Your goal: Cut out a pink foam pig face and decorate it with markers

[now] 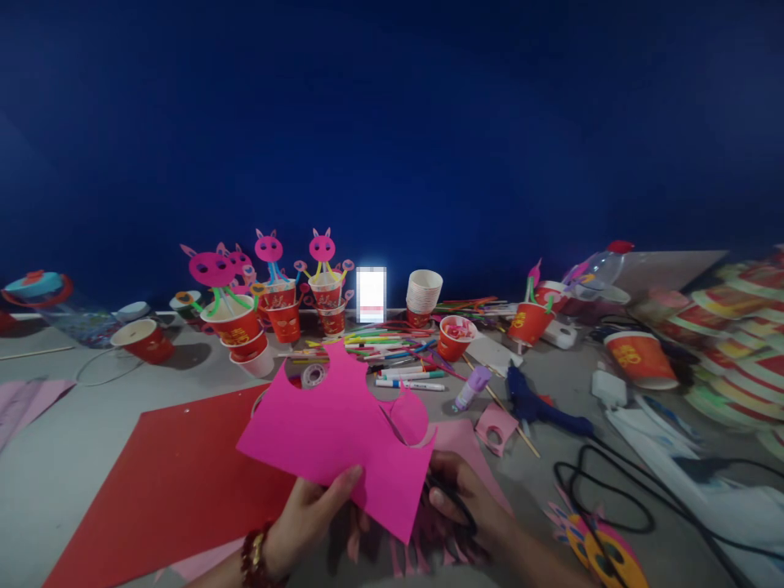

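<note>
My left hand (312, 510) pinches the near edge of a bright pink paper sheet (331, 429), thumb on top, and holds it lifted over the table. The sheet has curved cut-outs along its far edge. A rounded shape (409, 416) is partly cut free at its right side. My right hand (462, 502) grips black-handled scissors (450, 494) under the sheet's right corner, and the blades reach up along the curved cut. A bead bracelet sits on my left wrist.
A red sheet (171, 482) lies under my hands on the grey table. Behind stand red paper cups with pink animal heads (236, 318), markers (398, 355), a cup stack (422, 292), a glue stick (471, 388), a blue glue gun (539, 404) with black cord, and stacked cups at right (735, 343).
</note>
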{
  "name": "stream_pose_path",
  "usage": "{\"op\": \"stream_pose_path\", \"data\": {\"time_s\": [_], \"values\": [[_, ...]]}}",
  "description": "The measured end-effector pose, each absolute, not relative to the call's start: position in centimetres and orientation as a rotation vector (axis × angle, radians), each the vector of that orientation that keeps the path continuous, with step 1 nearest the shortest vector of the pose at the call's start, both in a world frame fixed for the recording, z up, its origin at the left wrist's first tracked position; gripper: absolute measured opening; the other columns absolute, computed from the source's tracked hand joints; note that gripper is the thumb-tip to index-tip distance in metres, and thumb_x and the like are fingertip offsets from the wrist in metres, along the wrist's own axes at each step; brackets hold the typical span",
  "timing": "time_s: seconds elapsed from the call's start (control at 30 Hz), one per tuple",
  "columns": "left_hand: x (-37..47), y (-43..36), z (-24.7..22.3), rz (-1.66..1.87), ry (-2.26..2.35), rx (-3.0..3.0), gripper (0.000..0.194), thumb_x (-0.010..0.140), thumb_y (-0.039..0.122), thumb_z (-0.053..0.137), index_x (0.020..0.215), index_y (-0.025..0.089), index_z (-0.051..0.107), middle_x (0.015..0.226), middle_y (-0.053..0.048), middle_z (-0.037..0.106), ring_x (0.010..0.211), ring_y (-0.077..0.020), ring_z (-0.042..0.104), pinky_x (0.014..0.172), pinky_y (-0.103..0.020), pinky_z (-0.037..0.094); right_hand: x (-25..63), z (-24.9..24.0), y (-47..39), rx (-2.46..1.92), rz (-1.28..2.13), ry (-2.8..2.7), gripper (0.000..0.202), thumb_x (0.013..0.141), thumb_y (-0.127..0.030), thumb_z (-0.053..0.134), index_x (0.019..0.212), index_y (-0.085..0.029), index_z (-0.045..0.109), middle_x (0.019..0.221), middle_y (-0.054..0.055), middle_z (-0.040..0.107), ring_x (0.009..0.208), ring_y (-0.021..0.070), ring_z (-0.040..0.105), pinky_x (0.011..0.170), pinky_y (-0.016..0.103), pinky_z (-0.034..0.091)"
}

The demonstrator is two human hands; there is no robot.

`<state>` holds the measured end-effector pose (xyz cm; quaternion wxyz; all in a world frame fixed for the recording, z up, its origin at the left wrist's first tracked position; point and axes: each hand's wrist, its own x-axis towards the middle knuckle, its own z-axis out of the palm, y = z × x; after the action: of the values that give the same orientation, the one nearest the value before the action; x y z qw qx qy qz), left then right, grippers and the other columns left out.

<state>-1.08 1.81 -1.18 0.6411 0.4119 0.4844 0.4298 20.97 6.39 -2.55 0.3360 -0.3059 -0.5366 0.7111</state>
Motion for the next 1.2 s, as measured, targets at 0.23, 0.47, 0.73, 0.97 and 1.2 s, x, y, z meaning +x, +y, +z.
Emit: {"op": "stream_pose_path", "data": {"time_s": [0.23, 0.47, 0.73, 0.97, 1.2], "values": [[-0.9, 1.7, -1.0, 0.989, 1.104, 0.957, 0.064, 0.078, 0.071, 0.059, 0.053, 0.013, 0.066, 0.042, -0.005, 0.061, 0.032, -0.0129, 0.055, 0.037, -0.021, 0.044, 20.9, -2.5, 6.6, -0.791, 1.793, -1.42, 0.061, 0.066, -0.072, 0.072, 0.082, -0.013, 0.07, 0.069, 0.005, 0.06, 0.07, 0.0192, 0.059, 0.071, 0.033, 0.053], [-1.0, 1.7, -1.2, 0.955, 1.105, 0.955, 0.066, 0.077, 0.073, 0.057, 0.053, 0.013, 0.066, 0.037, -0.004, 0.058, 0.031, -0.0121, 0.053, 0.037, -0.021, 0.043, 20.8, -2.1, 6.4, -0.797, 1.784, -1.403, 0.059, 0.067, -0.069, 0.073, 0.089, -0.014, 0.073, 0.074, 0.007, 0.065, 0.074, 0.0209, 0.062, 0.074, 0.034, 0.053], [-0.9, 1.4, -1.6, 0.946, 1.084, 0.931, 0.066, 0.079, 0.072, 0.057, 0.054, 0.012, 0.066, 0.038, -0.004, 0.058, 0.032, -0.0116, 0.054, 0.039, -0.02, 0.043, 20.7, -1.4, 6.4, -0.78, 1.768, -1.424, 0.062, 0.069, -0.071, 0.071, 0.096, -0.015, 0.075, 0.079, 0.01, 0.067, 0.08, 0.0232, 0.063, 0.076, 0.036, 0.052], [-0.8, 1.5, -1.5, 0.965, 1.084, 0.983, 0.063, 0.084, 0.067, 0.055, 0.056, 0.012, 0.067, 0.041, -0.004, 0.06, 0.035, -0.0126, 0.056, 0.043, -0.022, 0.046, 20.8, -1.3, 6.3, -0.805, 1.758, -1.427, 0.06, 0.068, -0.071, 0.071, 0.09, -0.015, 0.075, 0.08, 0.009, 0.065, 0.075, 0.0216, 0.061, 0.075, 0.035, 0.051], [-0.8, 1.5, -1.4, 0.962, 1.089, 1.008, 0.063, 0.084, 0.068, 0.054, 0.056, 0.012, 0.066, 0.042, -0.004, 0.06, 0.036, -0.012, 0.056, 0.042, -0.021, 0.045, 20.6, -1.3, 6.4, -0.765, 1.757, -1.408, 0.058, 0.069, -0.068, 0.072, 0.091, -0.014, 0.075, 0.08, 0.01, 0.067, 0.077, 0.0227, 0.062, 0.076, 0.036, 0.051]]}}
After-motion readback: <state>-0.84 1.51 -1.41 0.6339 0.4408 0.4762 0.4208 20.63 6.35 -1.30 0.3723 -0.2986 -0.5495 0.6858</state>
